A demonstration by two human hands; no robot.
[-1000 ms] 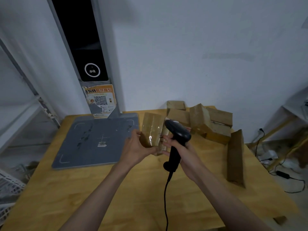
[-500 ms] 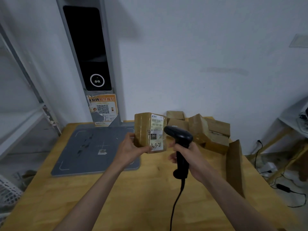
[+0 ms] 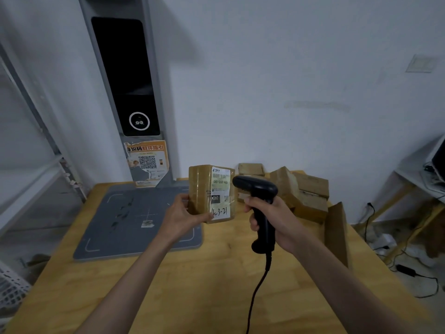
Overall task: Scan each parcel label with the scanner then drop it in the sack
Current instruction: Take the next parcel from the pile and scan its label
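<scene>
Wooden bench (image 3: 192, 297) lies below: left hand (image 3: 179, 219) grips a labelled parcel (image 3: 210, 194) upright; just right of the parcel, right hand (image 3: 273, 219) grips the scanner (image 3: 258, 208).

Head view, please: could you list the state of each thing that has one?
parcel: held upright above the table, label facing the camera
left hand: grips the parcel
scanner: aimed toward the label
right hand: grips the scanner handle
kiosk screen: dark
</scene>
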